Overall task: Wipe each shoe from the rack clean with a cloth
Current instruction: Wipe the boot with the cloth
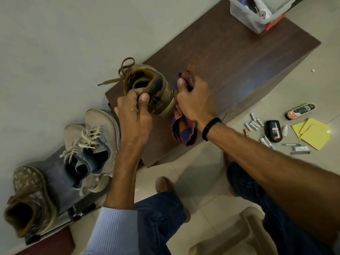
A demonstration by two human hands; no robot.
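Our left grip (133,115) pinches the padded collar of a brown high-top lace-up shoe (158,89), fingers curled inside the opening and the thumb pressed on the outside near the heel. Our right grip (193,100) is closed around a bunched purple cloth with orange stripes (184,129), just to the right of the shoe. The cloth meets the shoe's pale sole edge there, and its loose end hangs below the hand. A black band (210,127) circles the right wrist, and a light blue ribbed sleeve (114,232) covers the left forearm.

The shoe stands upright on a dark brown wooden desk (230,57), its laces loose towards the grey wall behind it. Just below and to the left of the shoe sits a pair of beige sneakers with pale laces (95,129), and further from the shoe that way stands a second brown high-top (31,196). Far up and right of the shoe, on the same desk, is a clear plastic box of small items (257,13).

On the tiled floor, well to the right of the shoe, we see a black polish bottle (274,130), small white batteries (253,123) and yellow square sheets (314,133).
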